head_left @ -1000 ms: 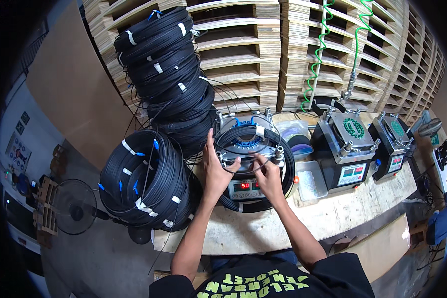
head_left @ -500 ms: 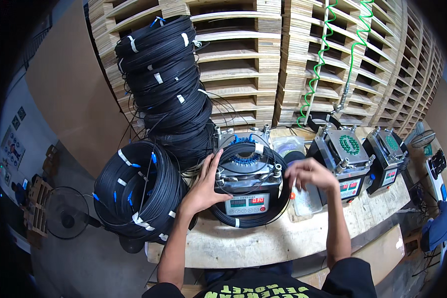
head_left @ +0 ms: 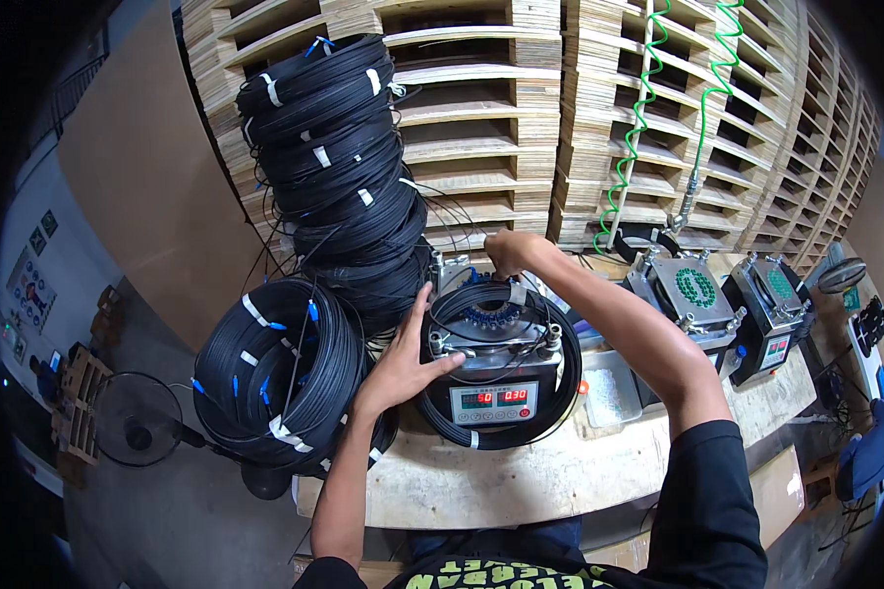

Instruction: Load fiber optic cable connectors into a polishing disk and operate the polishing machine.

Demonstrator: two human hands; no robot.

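Note:
A coil of black cable (head_left: 567, 393) hangs around a metal polishing machine (head_left: 496, 351) with a ring of blue connectors (head_left: 489, 312) on its top and a lit red display on its front. My left hand (head_left: 400, 365) rests against the left side of the coil and machine, fingers spread and thumb over the front edge. My right hand (head_left: 517, 255) has reached over to the back of the machine top, its fingers closed near the rear corner. The fingertips are partly hidden, and what they grip cannot be made out.
A tall stack of black cable coils (head_left: 339, 187) stands left of the machine. More coils (head_left: 275, 373) with blue-tipped ends are in front of it. Two similar machines (head_left: 683, 304) with green rings stand to the right, past a clear plastic tray (head_left: 614, 393). Wooden pallets (head_left: 462, 98) rise behind.
My right hand has swung from the machine's right side up and across to its rear. A red readout has lit on the left part of the display. My left hand stays nearly in place.

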